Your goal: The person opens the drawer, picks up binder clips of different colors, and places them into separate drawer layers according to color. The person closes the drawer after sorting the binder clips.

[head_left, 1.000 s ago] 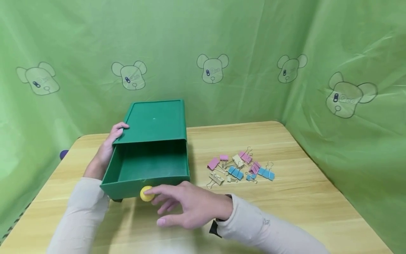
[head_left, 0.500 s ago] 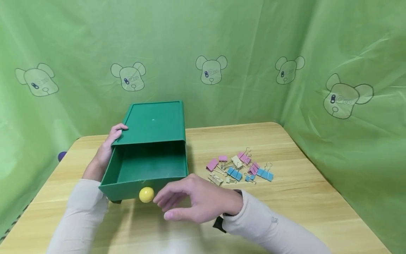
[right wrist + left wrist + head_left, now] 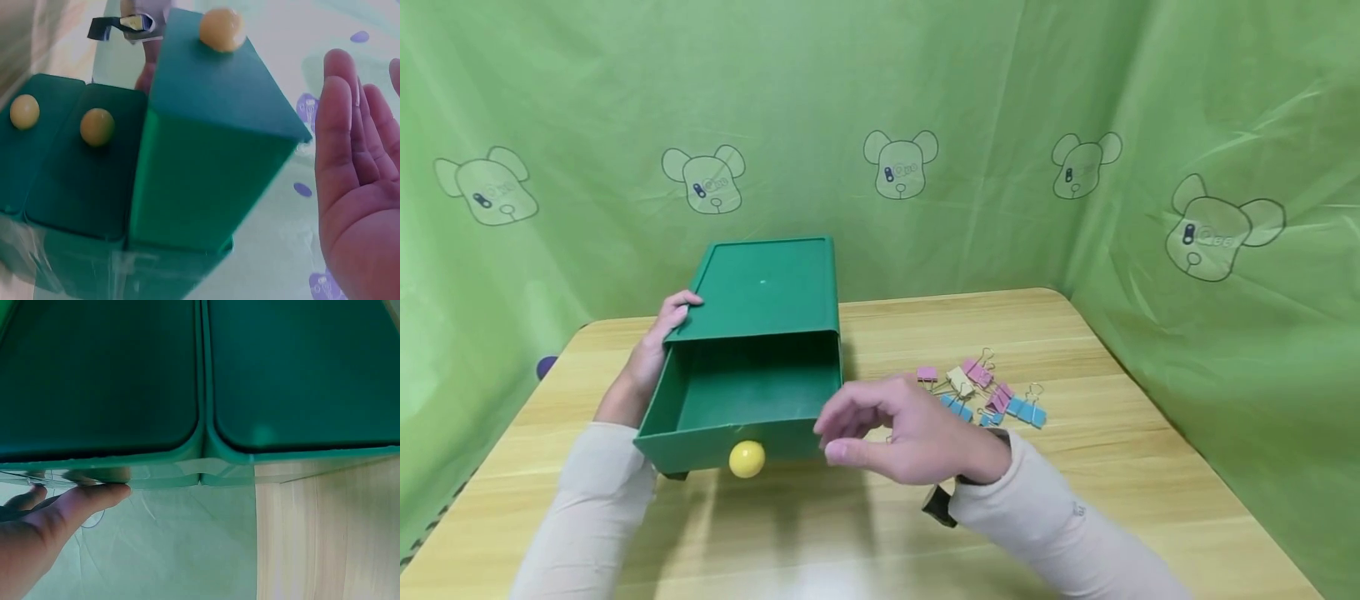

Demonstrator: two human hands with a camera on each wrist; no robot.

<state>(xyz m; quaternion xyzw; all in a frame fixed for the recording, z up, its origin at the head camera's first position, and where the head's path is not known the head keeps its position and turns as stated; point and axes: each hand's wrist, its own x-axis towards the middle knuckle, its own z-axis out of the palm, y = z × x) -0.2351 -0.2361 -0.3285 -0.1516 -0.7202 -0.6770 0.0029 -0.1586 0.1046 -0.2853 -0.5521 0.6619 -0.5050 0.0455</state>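
A green drawer cabinet (image 3: 767,287) stands at the left of the table. Its top drawer (image 3: 688,450) is pulled out, with nothing visible inside and a round yellow knob (image 3: 747,459) on the front. My left hand (image 3: 651,354) rests against the cabinet's left side, fingertips at the top edge. Loosely bent and holding nothing, my right hand (image 3: 902,429) hovers at the drawer's right front corner. Beyond it lies a pile of binder clips (image 3: 958,381) in pink, blue and cream; the hand hides some. Two lower drawers with knobs (image 3: 97,127) show in the right wrist view.
The wooden table (image 3: 1120,492) reaches toward a green curtain (image 3: 985,242) printed with bear heads, which hangs behind and at the sides. A purple object (image 3: 546,367) shows past the table's left edge.
My right hand has left the yellow knob and moved right and upward, now covering the nearest clips. The left hand and the drawer have stayed in place.
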